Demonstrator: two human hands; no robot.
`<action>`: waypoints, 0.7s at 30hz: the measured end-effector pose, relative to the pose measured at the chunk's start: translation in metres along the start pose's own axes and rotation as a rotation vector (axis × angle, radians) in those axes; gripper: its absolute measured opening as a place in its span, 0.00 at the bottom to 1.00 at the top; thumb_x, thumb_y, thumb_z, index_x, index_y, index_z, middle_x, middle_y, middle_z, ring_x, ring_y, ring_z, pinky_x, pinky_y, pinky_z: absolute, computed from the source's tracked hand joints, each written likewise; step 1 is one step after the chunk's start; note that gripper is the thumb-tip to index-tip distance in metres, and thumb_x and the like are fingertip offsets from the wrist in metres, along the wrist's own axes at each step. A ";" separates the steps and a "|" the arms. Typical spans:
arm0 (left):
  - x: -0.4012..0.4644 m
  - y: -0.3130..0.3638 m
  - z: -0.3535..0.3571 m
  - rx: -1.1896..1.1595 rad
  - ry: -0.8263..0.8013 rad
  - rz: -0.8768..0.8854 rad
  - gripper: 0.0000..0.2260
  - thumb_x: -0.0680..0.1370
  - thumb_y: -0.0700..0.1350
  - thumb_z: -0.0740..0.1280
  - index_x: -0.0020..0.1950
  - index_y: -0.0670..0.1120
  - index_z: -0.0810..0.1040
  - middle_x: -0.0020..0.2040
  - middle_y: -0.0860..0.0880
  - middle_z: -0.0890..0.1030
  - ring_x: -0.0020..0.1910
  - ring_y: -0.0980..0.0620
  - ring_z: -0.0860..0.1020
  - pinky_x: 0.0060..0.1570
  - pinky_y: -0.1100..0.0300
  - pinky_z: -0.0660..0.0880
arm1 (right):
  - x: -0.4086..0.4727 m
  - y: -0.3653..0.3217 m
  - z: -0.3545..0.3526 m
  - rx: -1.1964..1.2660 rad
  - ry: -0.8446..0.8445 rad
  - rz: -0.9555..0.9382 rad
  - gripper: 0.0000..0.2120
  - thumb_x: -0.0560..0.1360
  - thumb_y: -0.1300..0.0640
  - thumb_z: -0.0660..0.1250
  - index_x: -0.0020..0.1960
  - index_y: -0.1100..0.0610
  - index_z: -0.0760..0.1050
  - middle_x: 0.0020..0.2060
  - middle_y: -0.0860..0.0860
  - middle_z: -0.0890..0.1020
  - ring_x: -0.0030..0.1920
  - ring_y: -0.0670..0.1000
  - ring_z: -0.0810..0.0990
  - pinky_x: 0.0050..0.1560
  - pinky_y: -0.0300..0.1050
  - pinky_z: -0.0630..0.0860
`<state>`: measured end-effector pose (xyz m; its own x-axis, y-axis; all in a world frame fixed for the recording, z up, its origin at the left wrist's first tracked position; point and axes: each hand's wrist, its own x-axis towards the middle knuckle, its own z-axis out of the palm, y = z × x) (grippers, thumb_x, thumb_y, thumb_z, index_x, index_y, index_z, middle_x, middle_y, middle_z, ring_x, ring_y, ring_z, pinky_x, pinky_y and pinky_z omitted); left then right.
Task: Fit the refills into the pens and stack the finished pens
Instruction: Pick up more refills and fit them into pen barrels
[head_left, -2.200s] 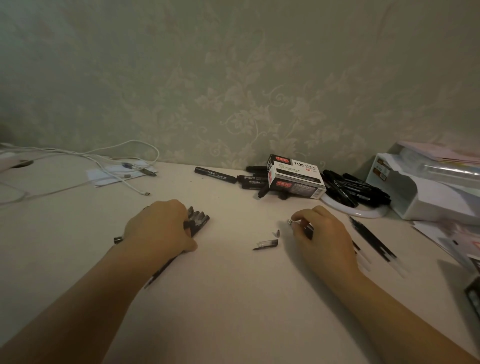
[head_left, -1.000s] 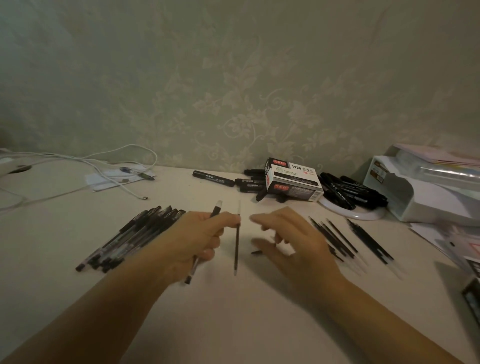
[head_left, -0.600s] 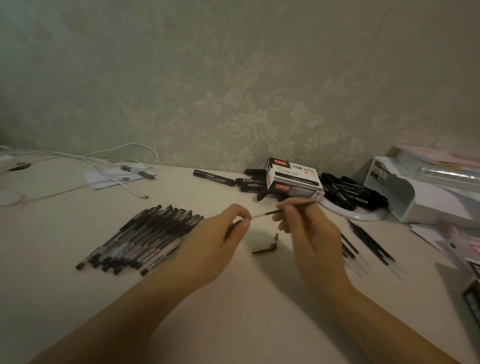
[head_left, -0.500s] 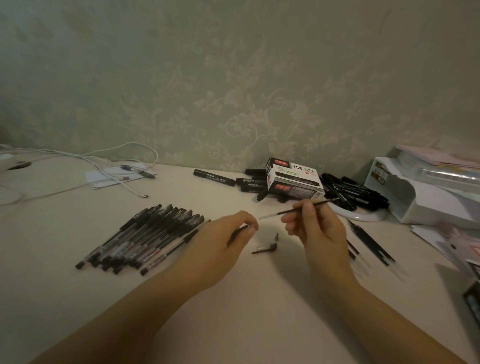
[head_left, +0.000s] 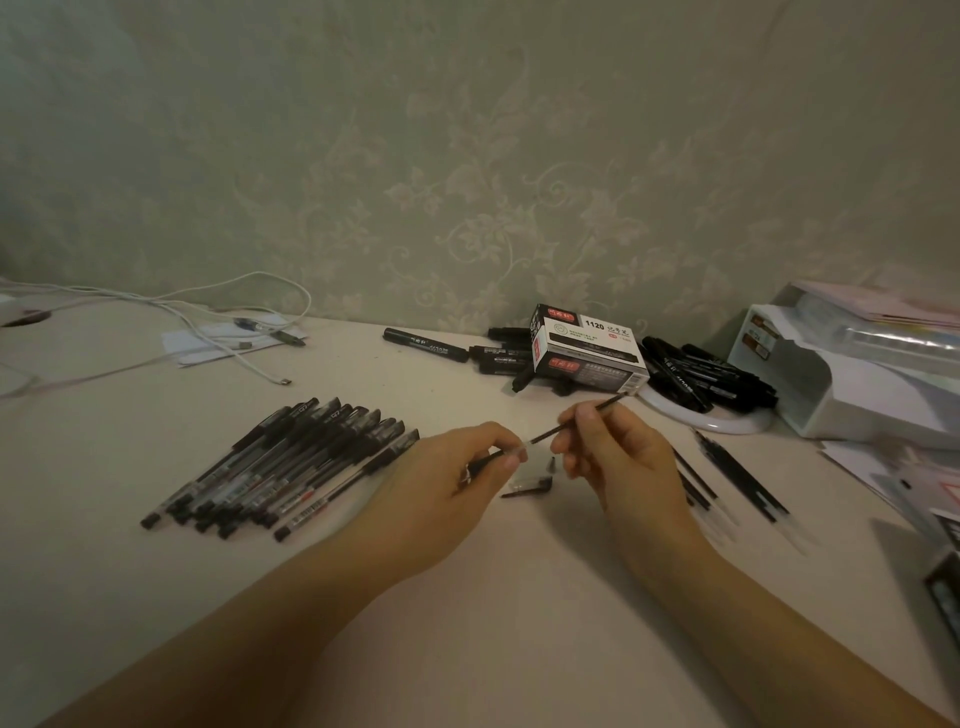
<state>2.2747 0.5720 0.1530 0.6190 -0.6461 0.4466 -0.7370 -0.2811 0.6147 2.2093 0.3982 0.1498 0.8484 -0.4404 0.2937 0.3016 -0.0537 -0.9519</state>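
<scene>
Feeding refill (head_left: 582, 419) into pen barrel (head_left: 483, 460) mostly hidden by hands, left (head_left: 441, 486), right (head_left: 618, 457)

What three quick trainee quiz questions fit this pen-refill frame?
1. True or false: the right hand pinches the thin dark refill.
2. Which side of the left hand is the row of finished black-capped clear pens on? A) the person's left B) the person's right C) none on the table
3. Fill in: the number printed on the black-and-white cardboard box is ____.

Key: 1 true; 2 A; 3 1120.
</scene>
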 end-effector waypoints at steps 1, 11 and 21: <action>0.000 0.001 0.000 0.000 -0.001 0.004 0.07 0.81 0.50 0.60 0.54 0.55 0.78 0.34 0.69 0.75 0.32 0.66 0.72 0.31 0.73 0.65 | -0.002 0.000 0.001 -0.104 -0.033 -0.038 0.11 0.81 0.54 0.63 0.46 0.52 0.83 0.35 0.49 0.82 0.34 0.43 0.77 0.38 0.34 0.75; 0.003 -0.006 0.001 -0.129 0.090 -0.033 0.06 0.80 0.53 0.59 0.56 0.62 0.72 0.33 0.56 0.72 0.29 0.60 0.70 0.32 0.69 0.68 | 0.000 0.001 -0.009 -0.771 -0.044 -0.309 0.12 0.81 0.48 0.61 0.58 0.50 0.81 0.48 0.41 0.76 0.50 0.37 0.74 0.48 0.27 0.67; 0.001 -0.005 0.001 0.013 0.036 0.004 0.09 0.81 0.53 0.58 0.59 0.62 0.72 0.34 0.61 0.74 0.31 0.60 0.71 0.32 0.71 0.66 | 0.007 0.012 -0.012 -1.043 -0.163 -0.274 0.08 0.78 0.62 0.68 0.54 0.56 0.84 0.46 0.48 0.80 0.42 0.42 0.73 0.46 0.28 0.67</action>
<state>2.2786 0.5725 0.1498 0.6252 -0.6214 0.4723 -0.7428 -0.2881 0.6043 2.2132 0.3840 0.1396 0.8792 -0.1774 0.4422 0.0373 -0.8996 -0.4351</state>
